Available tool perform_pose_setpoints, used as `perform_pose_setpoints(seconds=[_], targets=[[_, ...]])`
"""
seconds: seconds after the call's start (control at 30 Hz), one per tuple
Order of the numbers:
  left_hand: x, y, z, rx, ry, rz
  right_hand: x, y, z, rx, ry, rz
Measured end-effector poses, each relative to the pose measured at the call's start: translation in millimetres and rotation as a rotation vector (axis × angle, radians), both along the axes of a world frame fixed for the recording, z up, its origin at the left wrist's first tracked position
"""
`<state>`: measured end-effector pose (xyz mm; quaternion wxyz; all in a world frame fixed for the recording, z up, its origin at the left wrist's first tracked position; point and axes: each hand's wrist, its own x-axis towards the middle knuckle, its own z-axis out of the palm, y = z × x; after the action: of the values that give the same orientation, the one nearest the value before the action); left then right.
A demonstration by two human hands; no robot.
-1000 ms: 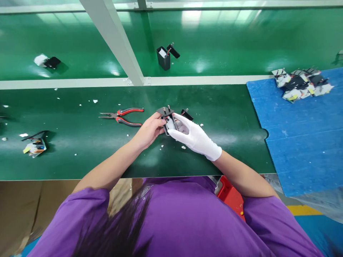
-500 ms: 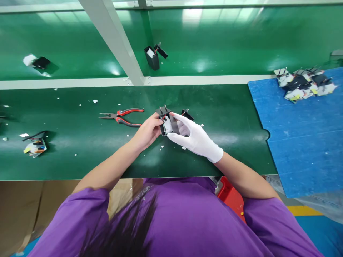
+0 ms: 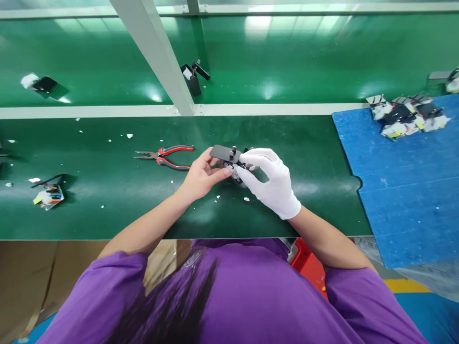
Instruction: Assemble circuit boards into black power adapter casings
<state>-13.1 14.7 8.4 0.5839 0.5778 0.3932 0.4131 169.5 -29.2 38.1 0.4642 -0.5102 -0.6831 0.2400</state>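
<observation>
Between my hands is an opened black plug adapter. Its flat dark cover (image 3: 225,153), with metal prongs standing up, faces me, and white and dark inner parts (image 3: 234,174) show below it. My bare left hand (image 3: 204,176) grips the adapter from the left, thumb against the inner parts. On my right hand (image 3: 270,179) is a white glove; its thumb and fingers close on the adapter's right side. Part of another black piece shows behind the gloved fingertips. Left of my bare hand lie red-and-black long-nose pliers (image 3: 163,156).
A blue board (image 3: 405,205) on the right bears several opened adapter parts (image 3: 409,114). One opened adapter (image 3: 193,81) stands on the far green surface behind the white post (image 3: 154,52). Another unit (image 3: 49,195) lies at left, among white scraps.
The adapter in my hands has been turned, so its flat cover now shows on top. My gloved hand has shifted slightly right. On the far surface, units have moved left.
</observation>
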Motion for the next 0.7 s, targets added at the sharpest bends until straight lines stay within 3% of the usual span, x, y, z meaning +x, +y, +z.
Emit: perform_pose_setpoints(seconds=[0.13,0.23,0.37,0.53,0.7], targets=[[-3,-5,0.6,0.106,0.162,0.037,-2,1,-1.3,0.018,0.015,0.028],[-6,-6,4.5,0.314,0.282,0.051,-4,2,-5.0,-0.019,0.068,0.07],[-5,-7,10.0,0.495,0.445,0.005,-9,1,-9.4,-0.171,0.195,0.06],[-2,-12,11.4,0.428,0.575,-0.106,-13,0,-17.5,-0.403,0.388,0.055],[0,-15,17.9,0.254,0.607,-0.163,-14,-3,-22.5,-0.479,0.516,0.037]])
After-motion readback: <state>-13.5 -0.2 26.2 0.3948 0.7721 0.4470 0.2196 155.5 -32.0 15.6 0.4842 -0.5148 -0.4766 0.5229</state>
